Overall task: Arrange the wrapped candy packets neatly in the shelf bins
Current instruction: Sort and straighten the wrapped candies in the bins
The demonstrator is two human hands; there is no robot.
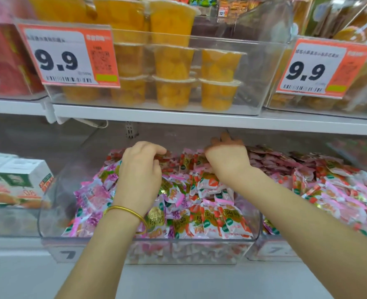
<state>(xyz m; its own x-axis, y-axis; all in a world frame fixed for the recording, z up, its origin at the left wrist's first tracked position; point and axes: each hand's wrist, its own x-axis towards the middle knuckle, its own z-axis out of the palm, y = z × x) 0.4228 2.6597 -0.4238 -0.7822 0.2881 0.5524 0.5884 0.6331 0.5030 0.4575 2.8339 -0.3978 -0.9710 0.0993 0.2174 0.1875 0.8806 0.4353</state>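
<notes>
Nearest to me, at the bottom of the frame, my two bare forearms are reaching up into the middle bin (51, 221), a clear one with a "7" showing on its front. One gold bangle (126, 211) is sitting on my left wrist. The bin is holding a heap of candy packets (199, 212), pink, white and purple, too many and too jumbled for me to count.

My left hand (140, 169) is hovering over the back of the heap, left of centre, with fingers curled down and pinching one red-printed packet (164, 157) against the thumb. My right hand (226, 160) is reaching further back, right of centre. Its fingers are stretching forward, loosely spread over the rearmost packets, in shadow under the shelf board (199, 118).

At the right edge a second bin (271, 251) is standing just beside the first, also carrying a heap of the same sort of wrapped sweets (329, 186). At the left edge, white and green cartons (20, 175) are sitting in another bin. I am counting two tops.

Above the board, in the upper half, a clear tub (264, 67) is holding orange fruit cups (174, 93): four along the bottom row, three above them, and taller ones higher up, too blurred to count. Two orange price tags are hanging there, each reading 9.9, one upper left (68, 57) and one upper right (320, 67).
</notes>
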